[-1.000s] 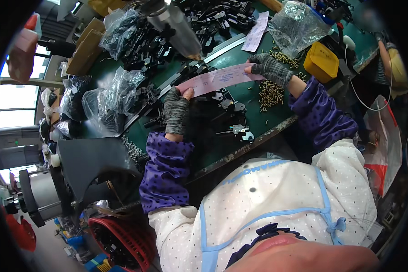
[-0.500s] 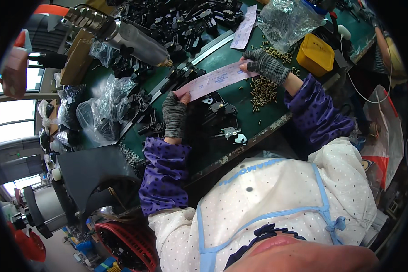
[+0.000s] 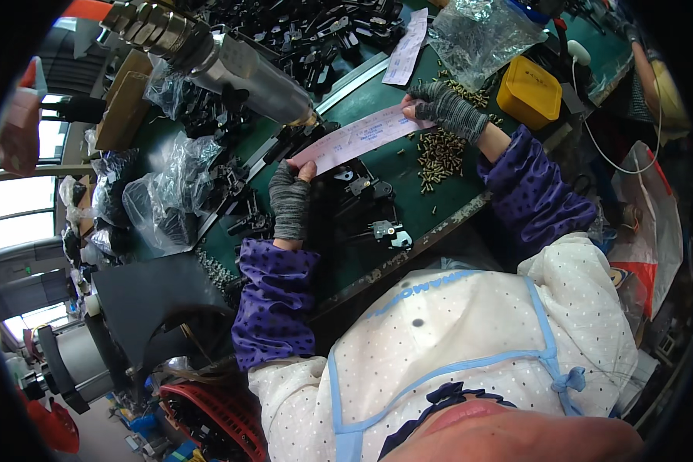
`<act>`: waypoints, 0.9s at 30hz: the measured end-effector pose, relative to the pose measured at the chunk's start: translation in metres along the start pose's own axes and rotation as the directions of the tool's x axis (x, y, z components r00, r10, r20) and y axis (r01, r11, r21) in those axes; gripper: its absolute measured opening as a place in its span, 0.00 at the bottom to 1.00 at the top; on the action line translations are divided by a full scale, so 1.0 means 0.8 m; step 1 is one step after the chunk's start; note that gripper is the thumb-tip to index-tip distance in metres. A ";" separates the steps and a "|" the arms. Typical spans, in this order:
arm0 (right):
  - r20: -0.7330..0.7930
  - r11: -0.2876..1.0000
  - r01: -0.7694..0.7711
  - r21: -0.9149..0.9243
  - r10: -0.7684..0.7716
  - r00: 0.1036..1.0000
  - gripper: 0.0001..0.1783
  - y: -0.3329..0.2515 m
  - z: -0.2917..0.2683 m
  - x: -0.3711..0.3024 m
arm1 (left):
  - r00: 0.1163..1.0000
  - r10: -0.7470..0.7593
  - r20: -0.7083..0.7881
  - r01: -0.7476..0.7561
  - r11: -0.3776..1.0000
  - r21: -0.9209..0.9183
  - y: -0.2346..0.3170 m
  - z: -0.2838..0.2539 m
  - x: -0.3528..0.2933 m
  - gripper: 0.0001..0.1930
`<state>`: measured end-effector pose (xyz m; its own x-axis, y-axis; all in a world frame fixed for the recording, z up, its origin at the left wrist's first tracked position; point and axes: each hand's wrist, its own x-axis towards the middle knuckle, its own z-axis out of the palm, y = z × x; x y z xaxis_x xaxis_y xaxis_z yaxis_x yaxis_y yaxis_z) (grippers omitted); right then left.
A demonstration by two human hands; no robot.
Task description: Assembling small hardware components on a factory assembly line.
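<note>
A long pinkish paper slip [image 3: 362, 140] with print on it is stretched between my two hands above the green workbench. My left hand [image 3: 289, 202], in a grey fingerless glove, pinches its left end between thumb and fingers. At the other end my right hand [image 3: 448, 110], gloved the same way, grips the slip. Under and beside the paper lie black metal parts [image 3: 354, 196], and a silver-and-black mechanism [image 3: 393, 233] sits near the bench edge. Small brass-coloured screws [image 3: 441, 158] are heaped just below my right hand.
A metal pneumatic driver [image 3: 262, 81] hangs at upper left, its tip close to the slip. Behind are piled black parts [image 3: 316, 38], a second slip [image 3: 406, 48] and a plastic bag [image 3: 481, 38]. A yellow container [image 3: 529, 92] stands at right; bagged parts [image 3: 169, 192] lie left.
Both hands still hold the slip, with little change in grip. The whole view has shifted slightly, and the driver now appears lower and further right, nearer the slip.
</note>
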<state>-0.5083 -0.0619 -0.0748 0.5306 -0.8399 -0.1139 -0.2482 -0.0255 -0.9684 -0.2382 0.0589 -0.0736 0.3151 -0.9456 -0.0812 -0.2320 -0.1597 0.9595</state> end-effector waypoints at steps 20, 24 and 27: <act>-0.293 0.969 -0.150 -0.196 0.088 0.952 0.13 -0.006 -0.096 -0.090 | 1.000 -0.019 0.011 0.020 0.988 -0.151 0.003 -0.003 -0.009 0.06; -0.359 0.969 -0.230 -0.092 0.184 0.915 0.12 0.007 -0.104 -0.117 | 1.000 0.007 0.017 -0.005 0.995 -0.102 0.009 -0.001 -0.008 0.06; -0.387 0.947 -0.320 -0.019 0.288 0.876 0.11 0.017 -0.102 -0.132 | 0.999 0.018 0.049 -0.013 0.995 -0.103 -0.001 -0.006 -0.005 0.08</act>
<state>-0.6340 -0.0179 -0.0578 0.0792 -0.9529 -0.2927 -0.4205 0.2342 -0.8766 -0.2350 0.0644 -0.0729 0.2655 -0.9610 -0.0769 -0.1398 -0.1173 0.9832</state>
